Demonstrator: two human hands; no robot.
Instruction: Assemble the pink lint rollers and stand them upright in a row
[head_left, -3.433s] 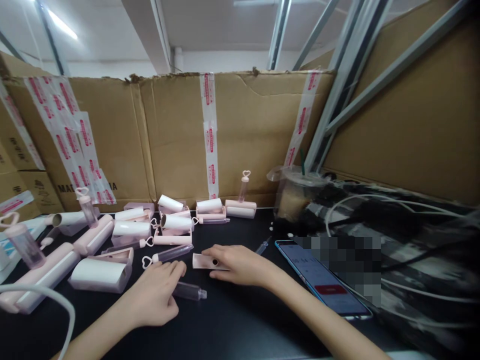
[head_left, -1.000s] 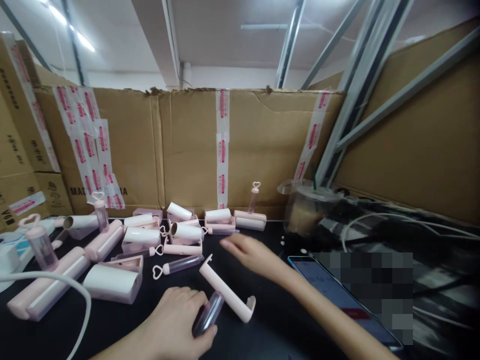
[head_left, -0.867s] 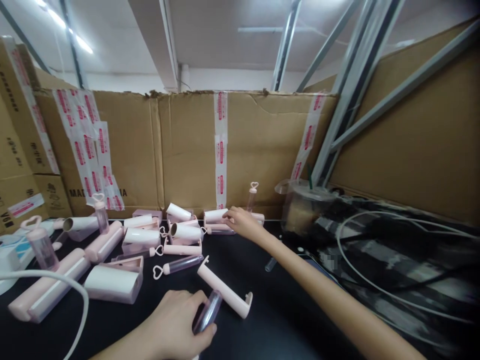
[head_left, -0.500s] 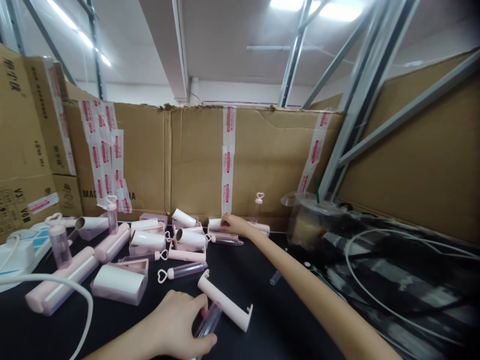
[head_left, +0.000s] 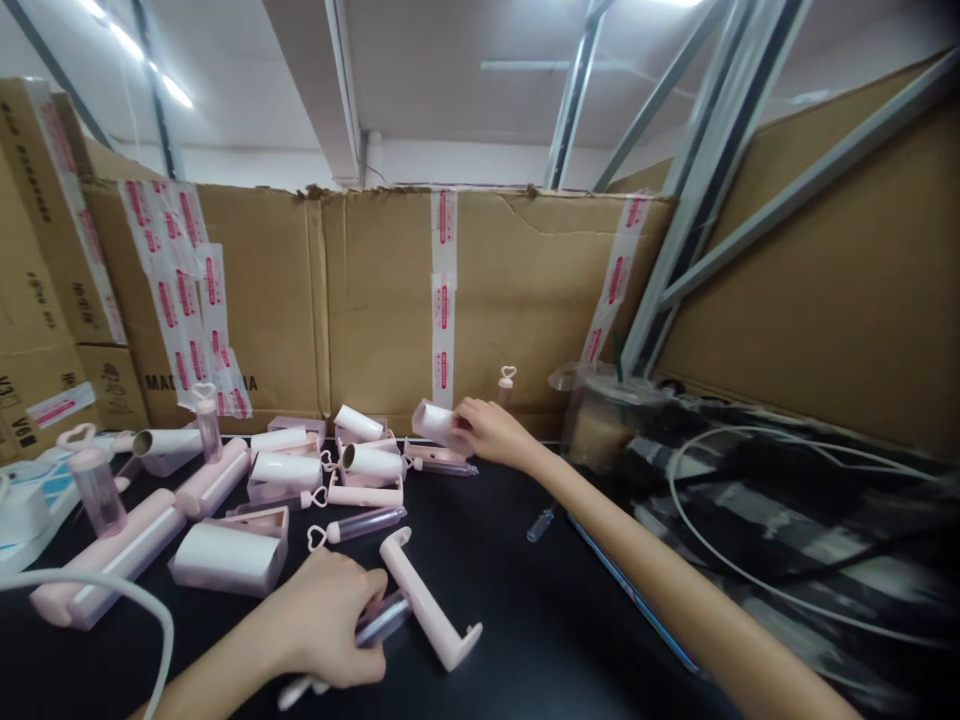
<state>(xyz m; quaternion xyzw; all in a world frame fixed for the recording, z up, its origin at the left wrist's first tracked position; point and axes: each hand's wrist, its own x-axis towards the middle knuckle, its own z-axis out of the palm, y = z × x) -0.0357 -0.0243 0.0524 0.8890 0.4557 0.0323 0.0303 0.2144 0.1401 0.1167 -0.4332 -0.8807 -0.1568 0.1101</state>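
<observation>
At the front, my left hand [head_left: 330,615] is closed around a clear pinkish tube [head_left: 384,620]; a pale end [head_left: 304,690] pokes out below the palm. Beside it lies a long pink bracket [head_left: 431,605] with upturned ends. Farther back, my right hand [head_left: 491,430] grips a translucent pink case with a white roll [head_left: 436,422], tilted above the table. Just under that case are another pink bracket [head_left: 431,452] and a clear tube [head_left: 448,467] lying flat. A tube with a heart-shaped handle [head_left: 506,380] stands behind my right hand, partly hidden.
Several pink cases with white rolls [head_left: 227,557] spread over the left of the black table. Heart-handled tubes [head_left: 366,524] lie among them. A small clear vial [head_left: 540,525], a lidded drink cup [head_left: 604,410], a white cable [head_left: 161,620] and a cardboard wall [head_left: 382,300] surround the area.
My right hand has lifted the case with the white roll off the spot by the back wall. My left hand has shifted left with the tube, turning it. The view has moved slightly.
</observation>
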